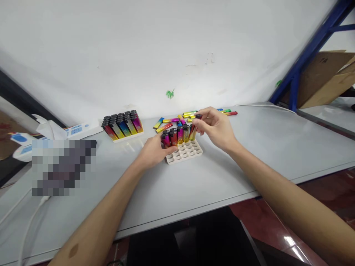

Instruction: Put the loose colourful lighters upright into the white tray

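A white tray with rows of slots lies on the grey table, its front slots bare. Several lighters, among them a red one, stand upright at its back and left. My left hand is curled round the tray's left end, its thumb against the front of the lighters. At the back right corner, my right hand pinches a black-topped lighter between thumb and fingers. Loose shiny lighters, one of them red, lie behind the tray, partly hidden by my right hand.
A second tray full of upright lighters stands back left. Power strips, white cables and a blurred dark object are on the left. A wall rises behind the table. Cardboard boxes and a blue frame stand right.
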`<state>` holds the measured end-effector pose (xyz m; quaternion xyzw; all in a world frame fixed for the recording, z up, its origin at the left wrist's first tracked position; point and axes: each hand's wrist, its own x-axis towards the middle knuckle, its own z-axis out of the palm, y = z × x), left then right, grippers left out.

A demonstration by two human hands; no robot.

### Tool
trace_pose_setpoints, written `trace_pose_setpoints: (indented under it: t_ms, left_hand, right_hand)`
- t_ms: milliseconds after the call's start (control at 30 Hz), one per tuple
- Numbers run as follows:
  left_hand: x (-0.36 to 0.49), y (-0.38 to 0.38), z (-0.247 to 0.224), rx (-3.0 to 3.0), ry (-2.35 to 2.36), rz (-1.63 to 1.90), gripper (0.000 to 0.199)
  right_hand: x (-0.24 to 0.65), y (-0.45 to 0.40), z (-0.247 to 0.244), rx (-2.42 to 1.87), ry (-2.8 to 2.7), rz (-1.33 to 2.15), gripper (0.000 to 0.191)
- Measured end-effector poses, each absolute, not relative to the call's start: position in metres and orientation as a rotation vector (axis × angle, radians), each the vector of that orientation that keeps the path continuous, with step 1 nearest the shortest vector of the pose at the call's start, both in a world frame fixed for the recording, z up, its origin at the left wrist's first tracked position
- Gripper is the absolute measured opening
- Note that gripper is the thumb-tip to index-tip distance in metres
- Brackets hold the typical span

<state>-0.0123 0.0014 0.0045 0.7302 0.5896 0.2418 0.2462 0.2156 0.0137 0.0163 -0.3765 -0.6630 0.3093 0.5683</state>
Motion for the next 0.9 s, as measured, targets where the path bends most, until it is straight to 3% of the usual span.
trace_pose_setpoints:
  t_ms: [300, 600, 767, 900]
  left_hand:
    - [-0.005, -0.005, 0.007, 2.02, 1.64, 0.593, 0.038]
    - [-0.006, -0.006, 0.008, 2.008, 1.613, 0.601, 0.038]
    - [-0.008, -0.004, 0.006, 2.022, 1.605, 0.605, 0.04]
    - [-0.008, -0.003, 0.004, 2.033, 1.617, 0.602, 0.04]
  right_hand:
    - [0.198, 0.006, 0.002, -1.002, -1.931, 0.253, 0.023]
    - [0.197, 0.0, 0.005, -1.055, -2.048, 0.296, 0.025]
    - [0.196, -0.001, 0.009, -1.125, -2.121, 0.141, 0.02]
    - [0.195, -0.004, 0.013, -1.089, -2.077, 0.088, 0.027]
